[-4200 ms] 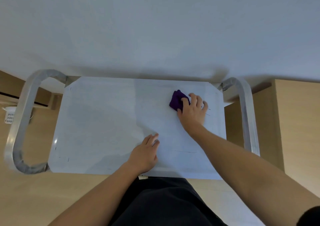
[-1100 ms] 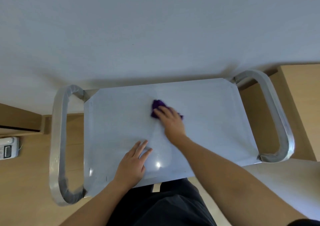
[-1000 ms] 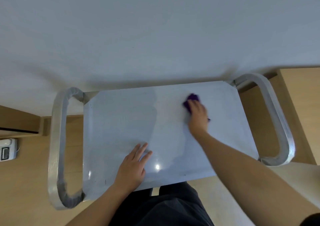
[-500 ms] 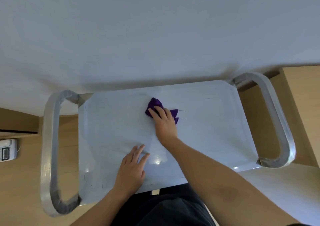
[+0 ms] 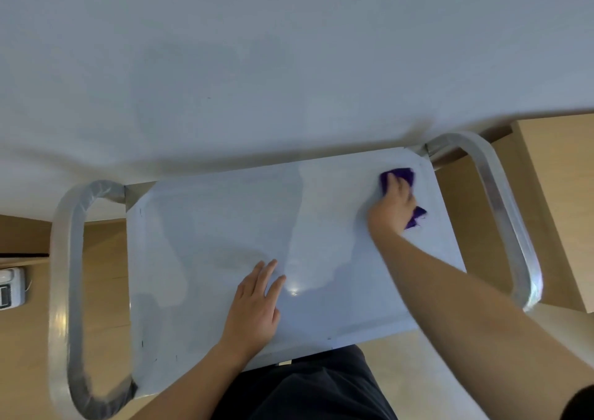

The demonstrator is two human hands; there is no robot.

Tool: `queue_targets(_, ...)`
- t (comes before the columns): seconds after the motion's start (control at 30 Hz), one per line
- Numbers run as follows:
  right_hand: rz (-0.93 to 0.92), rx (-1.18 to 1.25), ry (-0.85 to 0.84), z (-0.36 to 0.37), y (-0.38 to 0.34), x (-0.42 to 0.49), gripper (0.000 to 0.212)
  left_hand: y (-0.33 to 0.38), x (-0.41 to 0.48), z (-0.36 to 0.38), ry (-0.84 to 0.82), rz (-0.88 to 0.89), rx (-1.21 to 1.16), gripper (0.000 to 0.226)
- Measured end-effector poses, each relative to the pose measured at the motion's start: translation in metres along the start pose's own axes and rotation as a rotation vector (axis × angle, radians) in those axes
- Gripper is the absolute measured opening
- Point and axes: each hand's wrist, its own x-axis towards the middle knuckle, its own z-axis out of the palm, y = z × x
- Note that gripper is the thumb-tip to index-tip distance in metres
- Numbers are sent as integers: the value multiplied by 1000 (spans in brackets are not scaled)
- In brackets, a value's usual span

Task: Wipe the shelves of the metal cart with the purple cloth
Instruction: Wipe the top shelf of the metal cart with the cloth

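Head view: the right hand (image 5: 393,209), fingers curled, presses the crumpled purple cloth (image 5: 398,175) into the far right corner of the silver metal cart's flat top shelf (image 5: 209,226). The left hand (image 5: 254,307) lies flat on it, fingers slightly spread. Overlapping strokes should reach every edge.

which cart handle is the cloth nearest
The right handle: the purple cloth is in the far right corner, well away from the left handle.

1. The left hand (image 5: 254,307) and right hand (image 5: 393,207) are bare.
2. The left forearm (image 5: 193,378) and right forearm (image 5: 466,307) are uncovered.
3. A creased black garment (image 5: 305,387) covers the body.
4. A dark sleeve (image 5: 582,403) edges the right upper arm.
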Motion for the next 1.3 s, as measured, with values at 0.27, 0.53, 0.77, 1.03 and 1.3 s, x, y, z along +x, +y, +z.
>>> queue_targets(0.27,-710,18,-114,16,-24,-13,56,2,18,-2,-54,-30,40,57)
queue_targets(0.53,-105,152,3,-9,25,56,52,0,18,-3,-68,-35,-5,58)
queue_targets(0.77,-535,238,-143,58,-97,-82,55,-6,13,-5,-49,-31,-21,61)
queue_targets(1.03,-940,154,-335,64,-112,-94,61,-42,-14,-13,54,-185,-13,61)
queue_targets(1.3,-346,231,-59,80,-146,-140,62,-79,-64,-8,141,-357,-5,57)
